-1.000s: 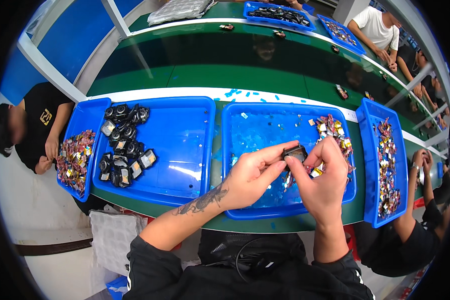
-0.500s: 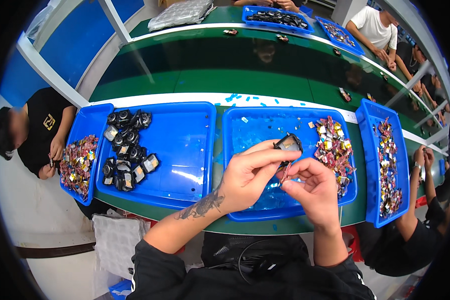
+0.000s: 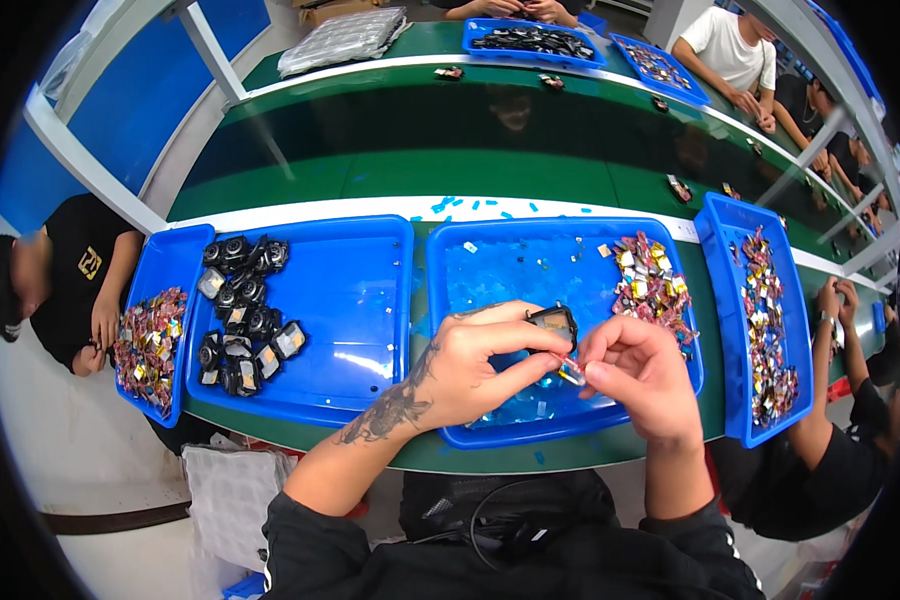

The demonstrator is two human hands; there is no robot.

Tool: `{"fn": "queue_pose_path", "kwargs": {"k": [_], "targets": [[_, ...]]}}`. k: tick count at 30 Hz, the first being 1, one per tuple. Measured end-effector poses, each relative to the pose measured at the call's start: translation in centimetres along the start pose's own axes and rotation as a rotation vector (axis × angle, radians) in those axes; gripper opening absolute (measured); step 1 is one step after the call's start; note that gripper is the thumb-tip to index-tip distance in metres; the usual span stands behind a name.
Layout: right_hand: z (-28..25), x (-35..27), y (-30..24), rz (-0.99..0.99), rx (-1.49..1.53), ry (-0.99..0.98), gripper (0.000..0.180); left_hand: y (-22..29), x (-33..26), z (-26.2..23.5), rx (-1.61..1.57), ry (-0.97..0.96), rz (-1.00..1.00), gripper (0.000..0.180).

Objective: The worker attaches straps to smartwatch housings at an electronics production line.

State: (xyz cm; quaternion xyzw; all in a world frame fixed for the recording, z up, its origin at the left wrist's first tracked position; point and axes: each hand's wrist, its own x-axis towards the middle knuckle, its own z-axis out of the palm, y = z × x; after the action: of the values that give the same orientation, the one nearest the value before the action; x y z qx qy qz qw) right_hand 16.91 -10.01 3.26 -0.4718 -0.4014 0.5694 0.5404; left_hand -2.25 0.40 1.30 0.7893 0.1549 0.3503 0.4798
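My left hand (image 3: pixel 475 365) is closed round a small black housing (image 3: pixel 556 321) with a grey, flat face. It is held over the middle blue tray (image 3: pixel 470 434). A small pinkish-red part with a shiny silver-and-yellow piece (image 3: pixel 570 372) sits at my left thumb and fingertips, just below the housing. The thumb and index finger of my right hand (image 3: pixel 645 378) pinch its right end. Whether the part is still joined to the housing is hidden by the fingers. Below lie scraps of blue film, and a heap of similar reddish parts (image 3: pixel 652 282) fills the tray's right side.
Left of me a blue tray (image 3: pixel 370 300) holds several black camera-like housings (image 3: pixel 240 290). Trays of reddish parts stand at the far left (image 3: pixel 150 340) and right (image 3: pixel 765 340). Beyond runs a green belt (image 3: pixel 390 175) carrying a few loose parts. Co-workers sit on both sides and across.
My hands have lowered slightly over the tray. The small reddish part now shows more of its shiny side between my fingertips. The whole view has shifted a little.
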Motion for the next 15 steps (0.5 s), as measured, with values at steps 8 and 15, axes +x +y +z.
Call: {"fn": "queue_pose_path", "kwargs": {"k": [8, 15], "targets": [[-0.4, 0.6, 0.0, 0.028, -0.113, 0.055, 0.012, 0.0, -0.3, 0.8, -0.300, -0.011, -0.348, 0.009], [1.7, 0.8, 1.8, -0.203, -0.292, 0.288, 0.032, -0.3, -0.4, 1.2, -0.284, 0.016, -0.375, 0.021]]}}
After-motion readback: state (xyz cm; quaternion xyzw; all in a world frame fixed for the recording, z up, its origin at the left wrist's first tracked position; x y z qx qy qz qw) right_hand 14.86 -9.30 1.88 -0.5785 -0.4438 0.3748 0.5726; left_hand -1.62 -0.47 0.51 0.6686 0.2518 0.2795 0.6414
